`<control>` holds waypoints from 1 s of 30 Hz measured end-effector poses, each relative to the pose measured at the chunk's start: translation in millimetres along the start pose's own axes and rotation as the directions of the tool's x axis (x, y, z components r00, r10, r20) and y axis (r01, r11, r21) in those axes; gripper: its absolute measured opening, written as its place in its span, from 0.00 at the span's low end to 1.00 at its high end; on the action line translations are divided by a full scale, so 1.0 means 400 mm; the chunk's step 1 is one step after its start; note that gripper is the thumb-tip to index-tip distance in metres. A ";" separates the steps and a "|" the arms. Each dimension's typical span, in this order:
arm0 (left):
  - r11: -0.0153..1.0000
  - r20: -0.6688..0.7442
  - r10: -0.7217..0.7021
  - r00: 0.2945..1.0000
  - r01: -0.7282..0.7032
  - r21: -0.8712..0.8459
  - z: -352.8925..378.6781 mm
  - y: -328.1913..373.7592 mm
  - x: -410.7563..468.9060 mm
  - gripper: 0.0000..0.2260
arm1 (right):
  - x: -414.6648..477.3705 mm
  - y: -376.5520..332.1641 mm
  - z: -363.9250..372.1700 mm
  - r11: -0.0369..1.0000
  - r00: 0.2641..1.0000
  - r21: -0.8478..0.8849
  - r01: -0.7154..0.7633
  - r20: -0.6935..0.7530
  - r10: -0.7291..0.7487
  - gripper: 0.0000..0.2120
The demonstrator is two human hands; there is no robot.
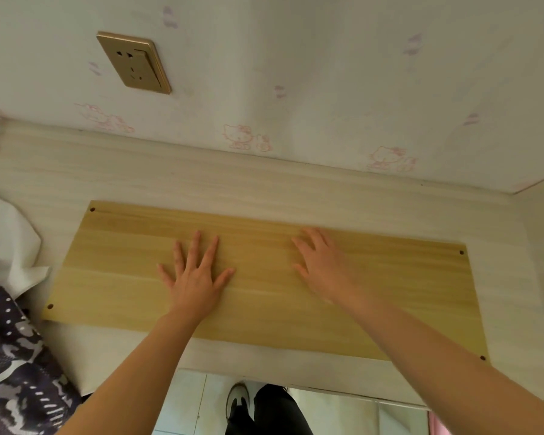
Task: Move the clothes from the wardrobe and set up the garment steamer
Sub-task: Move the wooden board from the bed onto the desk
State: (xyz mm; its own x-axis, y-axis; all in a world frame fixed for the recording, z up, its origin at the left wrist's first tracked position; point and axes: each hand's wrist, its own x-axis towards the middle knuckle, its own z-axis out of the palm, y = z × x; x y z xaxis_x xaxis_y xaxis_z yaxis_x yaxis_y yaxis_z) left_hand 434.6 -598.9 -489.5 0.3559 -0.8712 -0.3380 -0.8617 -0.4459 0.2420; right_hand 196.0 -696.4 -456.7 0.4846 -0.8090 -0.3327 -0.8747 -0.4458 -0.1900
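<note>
A flat, yellow-brown wooden board with small dark holes near its corners was laid on a pale, whitish wooden tabletop. The board was set a little crooked, so its right end sat closer to the front edge of the tabletop.

The left hand was pressed flat on the middle of the board, palm down, with the fingers spread wide. Nothing was gripped by it. The right hand was laid flat on the board too, just to the right, with the fingers stretched out and nothing held. The two hands were kept apart, with bare board between them.

Clothes were seen at the left side: a dark cloth with white dots and grey patches was heaped at the left edge of the tabletop, and a plain white cloth was piled behind it, just beside the left end of the board. No garment steamer or wardrobe could be seen.

Behind the tabletop, white wallpaper with faint pink cartoon cats was seen, and a gold wall socket was fixed to it at the upper left. Below the front edge, a grey shoe and a black trouser leg were seen on a pale tiled floor
</note>
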 end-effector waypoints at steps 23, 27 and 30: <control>0.999 -0.008 -0.029 1.000 0.029 0.017 0.016 -0.141 -0.130 0.29 | -0.245 0.019 0.147 0.954 0.954 -0.015 -0.299 -0.017 0.298 0.31; 0.999 0.005 -0.033 0.999 0.033 0.023 -0.004 -0.162 -0.094 0.29 | -0.206 0.001 0.140 0.960 0.960 -0.015 -0.278 -0.021 0.278 0.32; 0.999 0.007 -0.033 0.999 0.033 0.028 -0.014 -0.168 -0.082 0.29 | -0.192 -0.009 0.137 0.959 0.958 -0.015 -0.285 -0.035 0.284 0.33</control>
State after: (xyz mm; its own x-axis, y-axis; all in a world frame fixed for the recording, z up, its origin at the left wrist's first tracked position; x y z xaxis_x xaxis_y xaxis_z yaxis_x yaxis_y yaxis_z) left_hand 483.0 -541.6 -489.7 0.3818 -0.8543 -0.3527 -0.8593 -0.4686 0.2049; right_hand 162.5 -611.7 -481.2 0.2157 -0.9150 -0.3409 -0.9765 -0.2029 -0.0733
